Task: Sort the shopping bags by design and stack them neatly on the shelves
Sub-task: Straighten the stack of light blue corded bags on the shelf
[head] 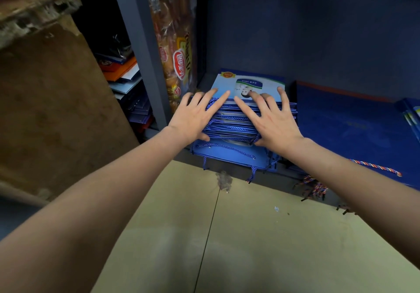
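A stack of flat blue shopping bags point(231, 122) with blue rope handles lies on the bottom shelf point(227, 164). The top bag point(247, 83) is light blue and white with a printed picture. My left hand point(195, 117) rests flat on the stack's left side, fingers spread. On the stack's right side my right hand point(270, 120) lies the same way. Both press on the handle end; neither grips anything. To the right lies a stack of plain dark blue bags point(354, 129) with a multicoloured rope handle point(377, 167).
An orange snack packet point(175, 49) stands upright against the shelf post point(141, 49). Mixed bags and cards point(129, 88) pile up in the bay to the left. A brown cardboard box point(50, 102) stands at far left. Pale floor point(250, 236) lies below the shelf. More printed bags point(412, 113) show at the right edge.
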